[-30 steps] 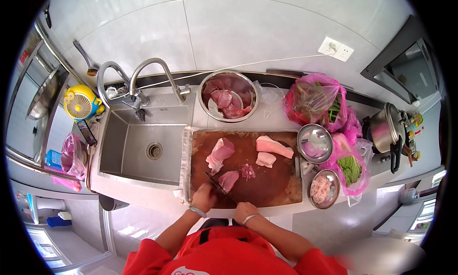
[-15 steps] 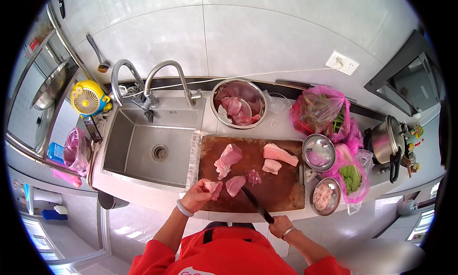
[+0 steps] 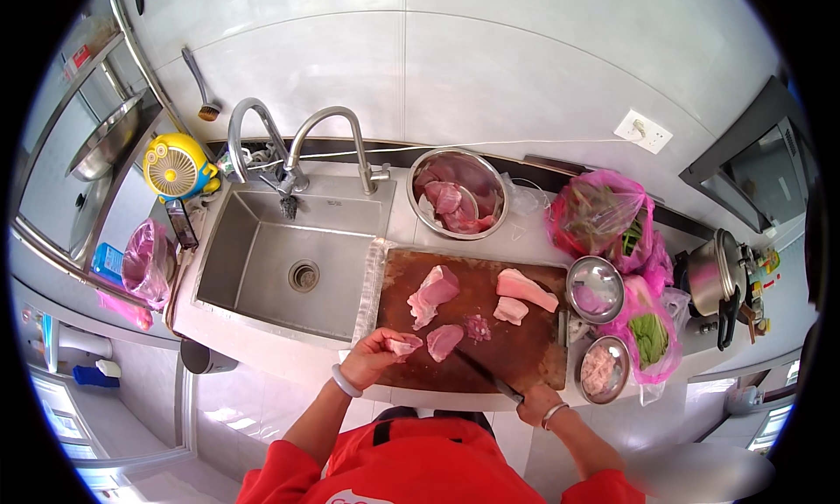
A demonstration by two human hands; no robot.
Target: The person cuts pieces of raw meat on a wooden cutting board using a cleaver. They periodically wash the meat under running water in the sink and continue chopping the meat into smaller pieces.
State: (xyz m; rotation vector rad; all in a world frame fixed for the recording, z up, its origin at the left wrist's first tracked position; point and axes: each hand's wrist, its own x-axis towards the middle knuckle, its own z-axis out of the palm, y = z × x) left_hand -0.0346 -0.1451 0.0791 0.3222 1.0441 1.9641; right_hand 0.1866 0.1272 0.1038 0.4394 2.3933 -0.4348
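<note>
My left hand (image 3: 372,360) pinches a pale pink piece of meat (image 3: 402,346) above the board's near left corner. My right hand (image 3: 538,403) grips the handle of a dark-bladed knife (image 3: 494,381), its tip lying toward a round meat slice (image 3: 444,340) on the brown cutting board (image 3: 472,368). A larger meat chunk (image 3: 431,296) sits at the back left of the board, beside two pale fatty strips (image 3: 525,290) at the right and a small pile of diced meat (image 3: 478,327) in the middle.
A sink (image 3: 249,268) with two faucets adjoins the board's left. A steel bowl of meat (image 3: 451,198) stands behind it. Small bowls (image 3: 595,294), pink bags of greens (image 3: 595,215) and a pot (image 3: 709,276) are at the right, a yellow fan (image 3: 171,167) at the left.
Since one second ago my left hand has lifted a meat piece off the board. My right hand and knife have moved rightward. The whole view has shifted slightly.
</note>
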